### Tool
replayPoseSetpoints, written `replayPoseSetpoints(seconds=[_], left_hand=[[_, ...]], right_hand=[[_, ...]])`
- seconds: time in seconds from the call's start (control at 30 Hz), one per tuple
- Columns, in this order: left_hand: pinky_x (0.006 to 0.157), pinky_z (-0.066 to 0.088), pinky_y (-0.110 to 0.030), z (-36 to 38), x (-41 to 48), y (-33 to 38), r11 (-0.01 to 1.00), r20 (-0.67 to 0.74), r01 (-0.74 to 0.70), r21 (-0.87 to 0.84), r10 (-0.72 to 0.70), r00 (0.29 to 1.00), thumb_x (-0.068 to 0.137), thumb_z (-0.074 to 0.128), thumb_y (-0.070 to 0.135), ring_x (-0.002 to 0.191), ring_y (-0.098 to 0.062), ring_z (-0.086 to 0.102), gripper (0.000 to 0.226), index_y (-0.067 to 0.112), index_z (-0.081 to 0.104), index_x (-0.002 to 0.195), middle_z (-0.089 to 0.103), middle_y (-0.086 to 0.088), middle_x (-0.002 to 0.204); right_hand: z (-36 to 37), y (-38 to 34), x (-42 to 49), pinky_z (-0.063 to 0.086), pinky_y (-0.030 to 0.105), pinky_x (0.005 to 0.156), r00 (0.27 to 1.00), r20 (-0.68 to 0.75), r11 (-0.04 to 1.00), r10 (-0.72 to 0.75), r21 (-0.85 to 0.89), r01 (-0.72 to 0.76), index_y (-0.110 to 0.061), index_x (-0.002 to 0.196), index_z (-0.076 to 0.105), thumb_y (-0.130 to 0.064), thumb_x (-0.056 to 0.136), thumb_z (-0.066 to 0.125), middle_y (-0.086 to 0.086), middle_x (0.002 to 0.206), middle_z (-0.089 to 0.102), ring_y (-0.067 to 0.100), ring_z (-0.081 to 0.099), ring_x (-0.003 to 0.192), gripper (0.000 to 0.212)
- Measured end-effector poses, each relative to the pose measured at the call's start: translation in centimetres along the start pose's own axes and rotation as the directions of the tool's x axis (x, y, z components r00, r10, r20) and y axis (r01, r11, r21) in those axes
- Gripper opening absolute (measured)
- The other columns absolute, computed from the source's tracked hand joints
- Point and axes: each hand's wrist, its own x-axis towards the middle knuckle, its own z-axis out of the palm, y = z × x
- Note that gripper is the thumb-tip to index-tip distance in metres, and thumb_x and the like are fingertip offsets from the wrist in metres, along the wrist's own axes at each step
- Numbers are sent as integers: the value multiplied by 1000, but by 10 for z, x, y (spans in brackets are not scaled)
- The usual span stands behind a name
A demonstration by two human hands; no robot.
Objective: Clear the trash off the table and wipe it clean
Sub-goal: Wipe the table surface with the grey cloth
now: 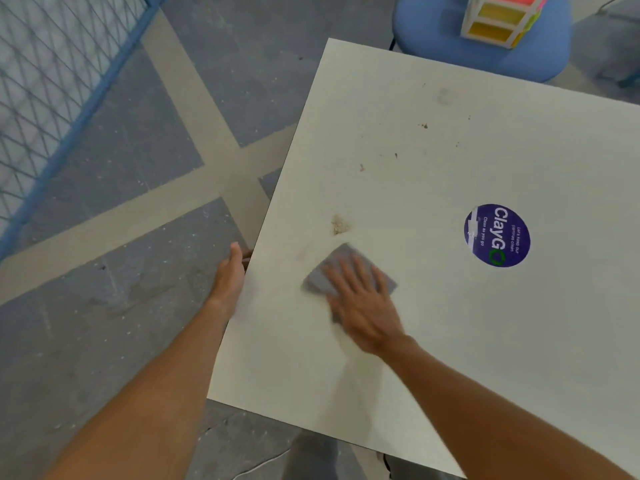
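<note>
- Right hand [363, 306] flat, straight-fingered, pressing grey cloth [320, 277] onto smooth white table [450, 341].
- Left hand [228, 275] at 9 o'clock edge; grip seemingly hidden, cannot tell.
- Brown crumbs [340, 225] at 12 o'clock.

The cloth [320, 278] lay on the table [294, 375] near its left edge, under the right hand [363, 306]. The left hand [227, 278] was just beside that edge. A smear [339, 225] lay just behind the cloth, a sticker [497, 235] to the right, and crumbs [424, 125] toward the far edge.
</note>
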Motion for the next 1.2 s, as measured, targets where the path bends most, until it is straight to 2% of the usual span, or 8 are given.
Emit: replayPoseSetpoints(seconds=[0.23, 0.47, 0.57, 0.67, 0.77, 0.9, 1.0, 1.2], left_hand=[[81, 47, -31, -19, 7, 3, 988, 156, 75, -135, -53, 986, 102, 27, 57, 98, -17, 62, 57, 18, 65, 119, 68, -2, 112], [93, 47, -39, -57, -4, -21, 987, 120, 92, -132, -76, 990, 102, 26, 56, 101, -21, 62, 54, 20, 62, 122, 67, -4, 116], [88, 47, -37, -77, -8, -32, 984, 66, 89, -153, -79, 995, 101, 25, 59, 103, -19, 64, 55, 24, 64, 117, 68, -2, 115], [83, 47, -33, -88, -7, -34, 986, 40, 86, -146, -81, 996, 100, 23, 61, 106, -18, 64, 60, 21, 60, 126, 68, 0, 116], [92, 44, -38, -83, -6, -30, 988, 44, 94, -120, -89, 995, 101, 22, 59, 104, -19, 63, 58, 20, 59, 124, 66, -2, 116], [88, 44, -37, -60, -9, -17, 992, 100, 87, -96, -77, 992, 101, 22, 60, 98, -16, 64, 56, 23, 63, 114, 68, -1, 111], [84, 45, -34, -54, -8, -10, 993, 116, 77, -91, -66, 991, 101, 22, 61, 98, -17, 65, 57, 24, 63, 113, 69, 0, 109], [78, 46, -31, -59, -3, -6, 995, 103, 58, -87, -49, 993, 101, 19, 60, 98, -15, 63, 59, 21, 59, 122, 67, 0, 112]], right_hand=[[-17, 18, 27, 0, 54, 120, 904, -13, 900, 427, 98, -424, -35, 154, -13, -54, 95, -2, 2, 163, -17, 27, -18, 149, 63], [17, -142, 35, -4, 52, 120, 997, 3, 989, 73, 125, -73, -23, 157, -2, -40, 105, 18, 3, 164, -12, 29, -18, 149, 59], [10, -154, 66, 0, 52, 121, 994, 54, 987, -96, 134, 88, -21, 157, 2, -37, 104, 17, -1, 164, -8, 25, -17, 149, 57], [5, -119, 66, 7, 51, 121, 988, 39, 987, -151, 61, 149, -20, 157, 5, -29, 100, 40, 1, 165, -3, 25, -10, 151, 68], [5, -61, 29, 19, 50, 118, 999, -48, 999, -12, 33, 14, -21, 157, 14, -32, 100, 40, 0, 164, 10, 24, 2, 152, 64], [-4, -10, 17, 14, 49, 121, 955, -67, 957, 289, 51, -286, -21, 157, 6, -43, 102, 12, 1, 165, 3, 23, -2, 152, 60], [-3, -27, 29, 9, 50, 121, 898, -94, 900, 430, 125, -418, -23, 157, 1, -43, 101, 11, 2, 165, -1, 25, -4, 152, 60], [11, -124, 47, 15, 50, 119, 997, -21, 993, -73, 96, 74, -20, 156, 16, -27, 95, 45, 3, 164, 10, 29, 4, 151, 68]])
